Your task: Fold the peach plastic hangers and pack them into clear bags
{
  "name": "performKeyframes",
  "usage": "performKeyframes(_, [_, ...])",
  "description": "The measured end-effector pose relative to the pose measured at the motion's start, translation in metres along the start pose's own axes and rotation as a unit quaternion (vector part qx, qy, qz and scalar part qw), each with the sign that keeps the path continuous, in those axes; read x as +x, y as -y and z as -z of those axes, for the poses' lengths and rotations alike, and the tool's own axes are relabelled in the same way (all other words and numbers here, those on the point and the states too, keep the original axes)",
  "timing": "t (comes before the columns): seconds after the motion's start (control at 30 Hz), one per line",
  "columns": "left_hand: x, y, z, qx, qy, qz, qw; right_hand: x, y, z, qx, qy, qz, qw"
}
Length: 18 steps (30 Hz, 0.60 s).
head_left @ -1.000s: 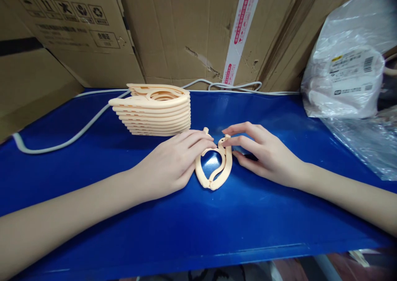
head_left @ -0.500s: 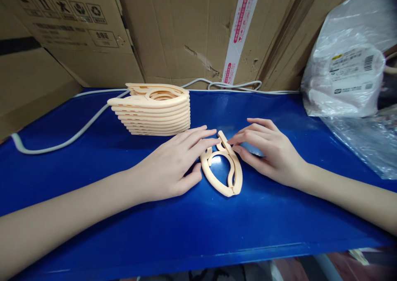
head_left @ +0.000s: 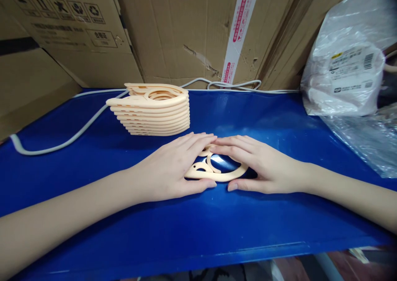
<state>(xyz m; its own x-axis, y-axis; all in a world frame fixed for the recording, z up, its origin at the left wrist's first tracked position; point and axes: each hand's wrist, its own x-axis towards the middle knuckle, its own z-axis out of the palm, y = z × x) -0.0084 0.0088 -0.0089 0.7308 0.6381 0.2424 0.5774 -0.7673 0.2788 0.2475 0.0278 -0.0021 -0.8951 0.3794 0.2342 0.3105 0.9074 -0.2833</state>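
A beige folding clothes hanger, folded together, lies sideways on the blue tabletop between my hands. My left hand covers its left end, with the thumb along the near edge and the fingers over the far side. Around the right end curls my right hand, its fingers reaching over the far edge and its thumb low on the near side. The fingertips of both hands meet above the hanger and hide part of it. Behind my left hand stands a neat stack of matching beige hangers.
Cardboard boxes wall off the back and left of the blue table. A white cable runs along the left and rear. At the back right sits a clear plastic bag with a label, its loose film spread forward.
The hanger has turned from pointing toward me to lying sideways. My right hand has moved left, and both hands have closed in around the hanger. The stack has stayed put.
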Motion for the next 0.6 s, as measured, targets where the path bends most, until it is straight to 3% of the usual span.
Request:
performKeyframes(0.2, [0.0,0.0,0.002,0.021,-0.011,-0.015,1.0,0.0,0.0,0.001,-0.003,-0.07,-0.029,0.997])
performKeyframes(0.4, [0.0,-0.007,0.007,0.045,-0.072,-0.074,0.994,0.0,0.002,0.006,0.072,-0.163,-0.171,0.969])
performKeyframes(0.47, [0.0,-0.008,0.008,0.078,-0.107,-0.09,0.987,0.001,0.005,0.009,0.173,-0.138,-0.231,0.948])
performKeyframes(0.6, [-0.002,-0.008,0.007,0.105,-0.135,-0.098,0.98,0.006,0.012,0.011,0.369,-0.101,-0.301,0.874])
